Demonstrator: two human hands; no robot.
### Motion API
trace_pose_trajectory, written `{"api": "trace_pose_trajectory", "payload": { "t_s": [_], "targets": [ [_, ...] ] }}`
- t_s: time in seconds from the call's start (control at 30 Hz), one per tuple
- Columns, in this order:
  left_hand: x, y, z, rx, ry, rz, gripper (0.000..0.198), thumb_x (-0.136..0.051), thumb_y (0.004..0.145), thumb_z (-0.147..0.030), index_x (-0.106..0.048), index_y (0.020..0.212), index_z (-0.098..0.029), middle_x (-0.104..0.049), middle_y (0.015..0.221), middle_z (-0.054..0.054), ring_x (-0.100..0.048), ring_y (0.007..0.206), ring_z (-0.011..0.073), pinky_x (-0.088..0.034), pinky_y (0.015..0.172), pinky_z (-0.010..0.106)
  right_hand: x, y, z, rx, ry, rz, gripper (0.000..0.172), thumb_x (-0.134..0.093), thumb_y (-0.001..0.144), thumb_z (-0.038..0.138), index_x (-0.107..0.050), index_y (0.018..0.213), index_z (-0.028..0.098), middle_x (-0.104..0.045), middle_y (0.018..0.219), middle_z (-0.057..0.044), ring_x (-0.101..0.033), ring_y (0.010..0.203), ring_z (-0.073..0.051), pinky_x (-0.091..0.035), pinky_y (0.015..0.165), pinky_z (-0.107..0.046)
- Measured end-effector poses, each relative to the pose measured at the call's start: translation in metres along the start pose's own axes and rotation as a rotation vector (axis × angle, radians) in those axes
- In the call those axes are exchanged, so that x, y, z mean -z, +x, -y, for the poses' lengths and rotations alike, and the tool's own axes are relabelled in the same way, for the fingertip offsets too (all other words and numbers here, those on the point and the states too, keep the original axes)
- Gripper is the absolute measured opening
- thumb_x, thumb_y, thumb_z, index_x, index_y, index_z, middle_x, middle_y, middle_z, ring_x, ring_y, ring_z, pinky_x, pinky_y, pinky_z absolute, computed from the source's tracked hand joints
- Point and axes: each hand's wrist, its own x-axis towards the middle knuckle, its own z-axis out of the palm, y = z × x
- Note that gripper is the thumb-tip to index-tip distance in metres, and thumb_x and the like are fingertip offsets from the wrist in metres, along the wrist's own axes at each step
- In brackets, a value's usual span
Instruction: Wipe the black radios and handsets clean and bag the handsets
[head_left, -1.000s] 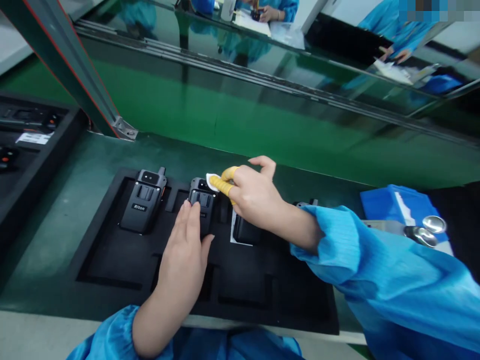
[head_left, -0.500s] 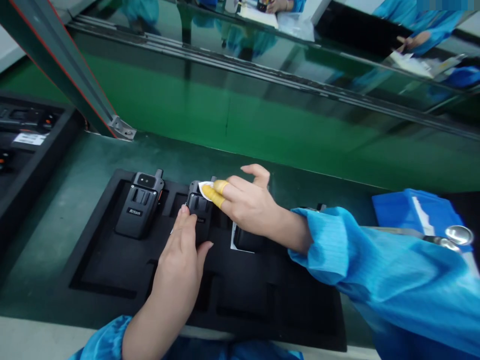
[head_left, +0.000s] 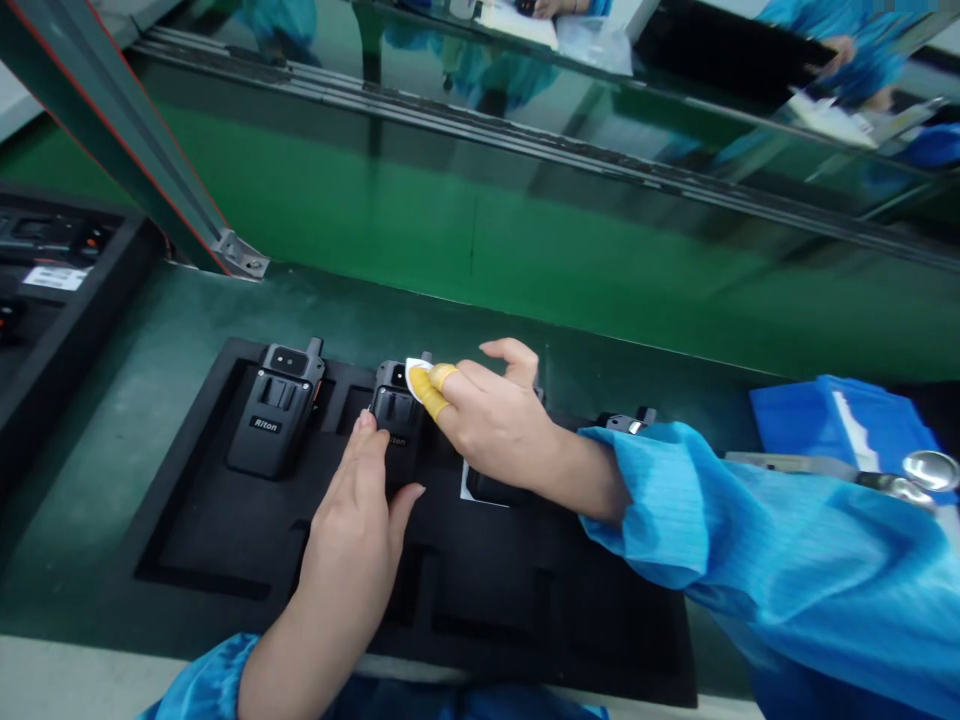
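A black handheld radio (head_left: 393,412) lies back side up in the black foam tray (head_left: 180,520). Across its lower part rests my left hand (head_left: 358,500), fingers closed along the left edge and thumb to the right, holding it in place. My right hand (head_left: 499,410), with yellow covers on its fingertips, presses a small white wipe (head_left: 415,374) against the radio's upper right, beside the camera area. To the left lies another handheld radio (head_left: 274,410) marked Riton. A third device (head_left: 495,486) with a white edge is partly hidden under my right wrist.
Behind the tray stands a green panel (head_left: 375,220) with a glass top, and a metal post (head_left: 150,130) rises at left. A second foam tray (head_left: 97,310) holds more devices. A blue bin (head_left: 795,415) sits at right. Co-workers in blue sleeves are beyond the glass.
My right hand has shifted the wipe slightly right over the radio's top, uncovering more of its camera area. My left hand stays on the radio.
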Motion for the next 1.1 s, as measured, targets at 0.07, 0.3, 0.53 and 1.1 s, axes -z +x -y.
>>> {"api": "trace_pose_trajectory", "payload": {
  "t_s": [0.07,0.3,0.53,1.1],
  "targets": [
    [0.000,0.000,0.001,-0.010,-0.006,-0.001,0.053,-0.054,0.087,-0.020,-0.032,0.133,-0.010,-0.059,0.124,0.026,-0.061,0.111,0.0305,-0.058,0.081,0.037,-0.002,0.009,0.002,0.025,0.012,-0.033,0.032,-0.040,0.088,0.006,-0.068,0.077,0.018,-0.055,0.071,0.001,-0.042,0.070,-0.012,-0.017,0.092,-0.041],
    [-0.001,-0.002,0.000,0.047,-0.020,0.024,0.056,-0.054,0.087,-0.022,-0.028,0.137,-0.015,-0.056,0.130,0.022,-0.058,0.115,0.0297,-0.056,0.085,0.040,-0.003,0.013,0.002,-0.035,0.015,0.067,0.032,-0.039,0.088,0.005,-0.067,0.079,0.019,-0.055,0.074,0.001,-0.042,0.071,-0.012,-0.017,0.093,-0.042],
    [-0.001,-0.002,0.003,0.103,-0.090,0.031,0.053,-0.057,0.085,-0.023,-0.034,0.132,-0.016,-0.057,0.130,0.021,-0.059,0.115,0.0294,-0.056,0.086,0.040,0.006,-0.013,-0.006,-0.142,0.020,0.110,0.031,-0.043,0.082,0.002,-0.066,0.068,0.017,-0.056,0.073,0.000,-0.043,0.069,-0.011,-0.016,0.091,-0.042],
    [0.002,0.003,0.003,0.407,-0.251,0.140,0.065,-0.075,0.068,-0.022,-0.041,0.124,-0.019,-0.063,0.123,0.017,-0.064,0.106,0.0315,-0.058,0.080,0.043,0.012,-0.021,-0.003,-0.080,-0.180,0.003,0.030,-0.042,0.089,0.008,-0.068,0.079,0.018,-0.058,0.070,0.001,-0.044,0.067,-0.010,-0.018,0.089,-0.040]
  ]
}}
